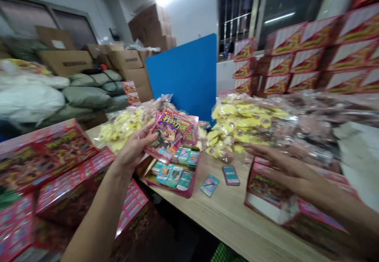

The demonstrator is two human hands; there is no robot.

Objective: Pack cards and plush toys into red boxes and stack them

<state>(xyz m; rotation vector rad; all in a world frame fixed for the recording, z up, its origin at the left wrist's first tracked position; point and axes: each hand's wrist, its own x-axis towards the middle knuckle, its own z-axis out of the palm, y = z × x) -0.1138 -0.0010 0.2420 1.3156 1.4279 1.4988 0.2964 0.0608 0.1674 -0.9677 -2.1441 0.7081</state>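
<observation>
My left hand [136, 143] is closed on a few flat red packets [167, 135] printed with a cartoon animal, thumb on top. They are held fanned above an open tin [192, 183] with a pink-red outside. Inside the tin stand several stacks of small teal cards [174, 175]. On the table to its right lie a loose card [210, 185] and a dark-edged small stack of cards [231, 175]. My right hand [280, 167] is stretched out over a red printed box [266, 187], fingers extended and slightly blurred. Whether it touches the box I cannot tell.
Yellow bagged plush items [242, 122] are heaped at the table's back. A blue board [186, 76] stands behind them. Red boxes [281, 62] are stacked at the right, and more red boxes [71, 187] at the lower left. Cartons [66, 62] and sacks [85, 96] fill the left.
</observation>
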